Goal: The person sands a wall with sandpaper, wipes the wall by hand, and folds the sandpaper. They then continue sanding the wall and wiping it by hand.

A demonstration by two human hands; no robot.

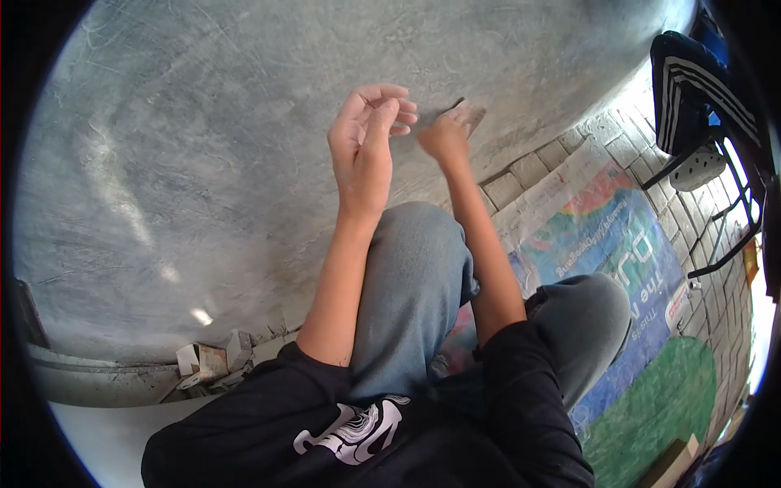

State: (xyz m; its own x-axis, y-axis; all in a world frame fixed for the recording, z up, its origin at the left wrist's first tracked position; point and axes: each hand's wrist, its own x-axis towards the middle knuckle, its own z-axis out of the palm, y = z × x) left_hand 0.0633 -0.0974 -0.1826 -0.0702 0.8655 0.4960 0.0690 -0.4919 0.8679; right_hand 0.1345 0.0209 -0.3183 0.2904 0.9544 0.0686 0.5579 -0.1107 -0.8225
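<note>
My left hand [366, 142] is raised in front of the grey cement surface [228, 154]. Its fingers are loosely bent and apart, with nothing between them. Just to its right, my right hand [446, 140] is closed around a flat, thin grey-brown piece [475, 120] with a dark edge. That piece lies close against the cement surface; whether it touches cannot be made out. The hand covers much of it, so its kind does not show. Scratches and pale smears mark the cement.
A printed banner [598, 236] lies over the paving bricks [622, 134] at right, with a green round patch [663, 398] below. A dark chair [716, 220] with striped cloth [687, 89] stands at far right. Broken rubble pieces [213, 362] sit at lower left. My bent knees are between my arms.
</note>
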